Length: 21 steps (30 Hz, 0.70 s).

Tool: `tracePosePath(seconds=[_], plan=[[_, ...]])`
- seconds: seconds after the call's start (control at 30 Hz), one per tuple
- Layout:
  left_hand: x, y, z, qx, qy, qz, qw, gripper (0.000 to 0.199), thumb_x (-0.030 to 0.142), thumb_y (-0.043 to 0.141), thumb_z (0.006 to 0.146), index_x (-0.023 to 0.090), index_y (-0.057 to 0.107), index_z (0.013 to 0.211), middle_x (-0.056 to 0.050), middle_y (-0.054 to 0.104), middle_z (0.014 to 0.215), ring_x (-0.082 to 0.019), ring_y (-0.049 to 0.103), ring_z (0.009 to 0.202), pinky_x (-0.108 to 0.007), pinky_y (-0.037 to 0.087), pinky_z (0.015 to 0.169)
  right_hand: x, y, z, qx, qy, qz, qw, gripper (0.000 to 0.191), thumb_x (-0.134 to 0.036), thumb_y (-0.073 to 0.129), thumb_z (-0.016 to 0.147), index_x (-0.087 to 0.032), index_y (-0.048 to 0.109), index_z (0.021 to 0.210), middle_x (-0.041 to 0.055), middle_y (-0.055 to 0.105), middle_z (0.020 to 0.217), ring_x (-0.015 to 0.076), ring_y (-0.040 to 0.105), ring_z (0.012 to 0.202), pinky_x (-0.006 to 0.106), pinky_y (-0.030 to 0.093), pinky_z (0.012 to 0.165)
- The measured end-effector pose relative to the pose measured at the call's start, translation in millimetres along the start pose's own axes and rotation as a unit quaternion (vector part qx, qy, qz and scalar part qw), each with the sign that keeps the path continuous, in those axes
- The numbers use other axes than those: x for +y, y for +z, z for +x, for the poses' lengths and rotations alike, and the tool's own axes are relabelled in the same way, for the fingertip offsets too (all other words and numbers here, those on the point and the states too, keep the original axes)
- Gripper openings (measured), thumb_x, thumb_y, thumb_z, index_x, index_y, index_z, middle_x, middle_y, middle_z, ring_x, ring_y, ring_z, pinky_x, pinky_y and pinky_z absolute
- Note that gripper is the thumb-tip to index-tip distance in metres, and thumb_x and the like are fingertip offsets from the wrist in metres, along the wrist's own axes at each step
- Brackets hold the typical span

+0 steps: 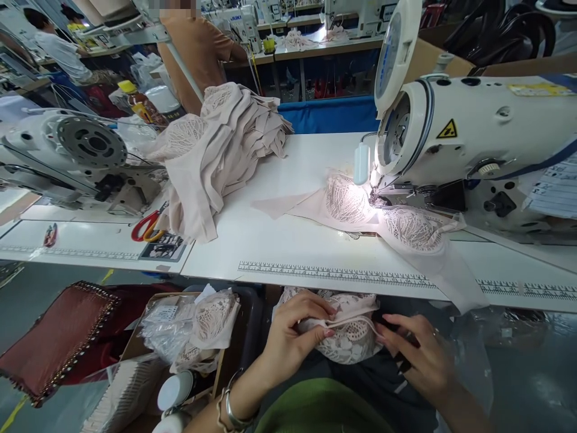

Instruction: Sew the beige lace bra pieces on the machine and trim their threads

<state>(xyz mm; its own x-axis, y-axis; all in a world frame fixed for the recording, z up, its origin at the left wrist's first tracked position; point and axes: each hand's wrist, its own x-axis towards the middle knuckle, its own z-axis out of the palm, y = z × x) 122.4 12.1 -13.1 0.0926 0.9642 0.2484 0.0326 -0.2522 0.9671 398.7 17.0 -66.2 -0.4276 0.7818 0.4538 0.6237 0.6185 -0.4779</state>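
Over my lap, just below the table edge, I hold a beige lace bra cup piece (354, 340). My left hand (300, 328) pinches its upper edge between thumb and fingers. At the piece's other side, the fingertips of my right hand (417, 352) grip its thin edge. Above on the table, a beige bra (342, 201) with two lace cups lies spread under the head of the sewing machine (473, 132). The machine's lamp lights the middle of that bra, and one wing hangs over the table's front edge.
A pile of beige bra pieces (225, 144) lies on the table at left, near scissors (148, 227) and a second machine (85, 156). A box (220, 370) with wrapped lace pieces stands below left. A person in an orange-brown shirt (192, 54) sits beyond.
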Motion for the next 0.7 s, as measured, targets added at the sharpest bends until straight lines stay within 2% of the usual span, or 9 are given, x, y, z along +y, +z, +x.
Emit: tracePosePath(seconds=[0.17,0.27,0.33,0.37,0.43,0.47,0.53,0.6,0.7], plan=[[6.9,-0.4,-0.4,-0.031,0.003,-0.026,0.999,0.009,0.026,0.079,0.087,0.018,0.074,0.086,-0.008,0.073,0.093,-0.020,0.070,0.089,-0.029,0.055,0.081,0.2,8.2,11.8,0.023,-0.046,-0.047,0.998,0.037,-0.002,0.051,0.091,-0.026,0.074,0.109,0.0090,0.069,0.134,0.0208,0.070,0.087,0.029,0.053,0.060],[15.2,0.0,-2.3,-0.123,-0.029,-0.046,0.991,0.010,0.023,0.077,0.088,0.017,0.072,0.083,-0.010,0.075,0.100,-0.023,0.071,0.097,-0.032,0.056,0.088,-2.7,10.7,18.2,0.053,-0.028,-0.082,0.995,0.041,0.000,0.043,0.092,-0.023,0.073,0.108,0.0091,0.072,0.129,0.0221,0.070,0.089,0.031,0.052,0.058],[17.7,-4.5,-2.9,-0.198,-0.054,-0.037,0.978,0.009,0.022,0.071,0.093,0.016,0.070,0.086,-0.012,0.075,0.103,-0.023,0.071,0.100,-0.031,0.055,0.090,-5.0,4.5,23.1,0.055,-0.020,-0.028,0.998,0.036,-0.006,0.044,0.095,-0.023,0.074,0.106,0.0096,0.077,0.116,0.0211,0.070,0.082,0.032,0.054,0.061],[17.2,-8.4,-2.5,-0.210,-0.066,-0.027,0.975,0.010,0.022,0.067,0.095,0.016,0.069,0.088,-0.011,0.075,0.102,-0.021,0.071,0.097,-0.029,0.054,0.087,-6.0,-1.6,25.3,0.023,-0.010,0.029,0.999,0.030,-0.011,0.047,0.097,-0.023,0.074,0.100,0.0090,0.079,0.105,0.0203,0.069,0.079,0.032,0.055,0.064],[12.5,-18.1,0.4,-0.178,-0.088,-0.018,0.980,0.015,0.028,0.065,0.097,0.016,0.067,0.090,-0.009,0.074,0.092,-0.017,0.068,0.084,-0.025,0.052,0.076,-7.0,-18.0,28.1,-0.109,0.028,0.179,0.977,0.027,-0.027,0.052,0.101,-0.023,0.073,0.083,0.0066,0.076,0.084,0.0180,0.068,0.070,0.030,0.055,0.065],[9.0,-22.9,2.7,-0.147,-0.101,-0.023,0.984,0.019,0.033,0.066,0.097,0.015,0.066,0.089,-0.007,0.072,0.086,-0.015,0.065,0.078,-0.023,0.049,0.070,-7.1,-26.7,28.5,-0.185,0.052,0.252,0.948,0.034,-0.037,0.053,0.101,-0.023,0.070,0.075,0.0056,0.072,0.076,0.0167,0.066,0.065,0.029,0.053,0.061],[1.1,-29.6,8.4,-0.102,-0.121,-0.057,0.986,0.028,0.041,0.070,0.094,0.015,0.066,0.084,-0.006,0.069,0.082,-0.014,0.061,0.072,-0.023,0.046,0.065,-6.2,-41.9,28.0,-0.269,0.088,0.348,0.894,0.049,-0.052,0.053,0.100,-0.021,0.067,0.065,0.0047,0.065,0.069,0.0144,0.061,0.057,0.026,0.049,0.053],[-5.7,-31.2,13.2,-0.081,-0.131,-0.090,0.984,0.029,0.042,0.075,0.089,0.015,0.067,0.082,-0.007,0.071,0.085,-0.017,0.064,0.077,-0.026,0.050,0.070,-4.0,-51.0,27.8,-0.266,0.107,0.370,0.884,0.050,-0.056,0.055,0.098,-0.021,0.070,0.065,0.0053,0.064,0.070,0.0139,0.059,0.055,0.025,0.046,0.050],[-12.6,-27.0,15.3,-0.007,-0.106,-0.071,0.992,0.025,0.038,0.085,0.080,0.016,0.072,0.077,-0.009,0.074,0.090,-0.023,0.068,0.089,-0.033,0.053,0.083,-0.6,-54.2,31.3,-0.179,0.127,0.318,0.922,0.033,-0.046,0.064,0.095,-0.024,0.076,0.074,0.0068,0.071,0.077,0.0174,0.067,0.062,0.025,0.051,0.053]])
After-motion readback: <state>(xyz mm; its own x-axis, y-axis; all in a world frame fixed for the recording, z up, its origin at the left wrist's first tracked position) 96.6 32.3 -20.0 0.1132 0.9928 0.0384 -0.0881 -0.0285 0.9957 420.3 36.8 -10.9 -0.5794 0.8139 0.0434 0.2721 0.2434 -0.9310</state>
